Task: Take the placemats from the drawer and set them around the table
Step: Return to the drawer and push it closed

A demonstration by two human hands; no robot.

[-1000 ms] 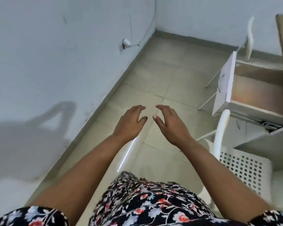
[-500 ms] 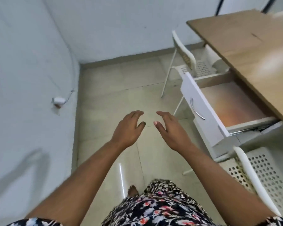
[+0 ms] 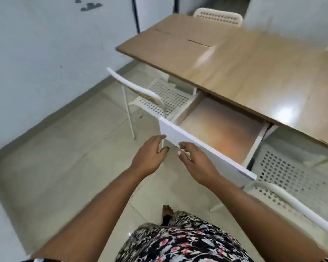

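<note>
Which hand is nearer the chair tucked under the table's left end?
Left. The left hand is just beyond the drawer front's chair-side end; the right hand overlaps its middle.

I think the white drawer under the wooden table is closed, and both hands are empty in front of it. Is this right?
Not quite. The head view shows the white drawer pulled open under the wooden table, its orange-brown inside visible. The rest holds: the left hand and the right hand are empty in front of it.
</note>
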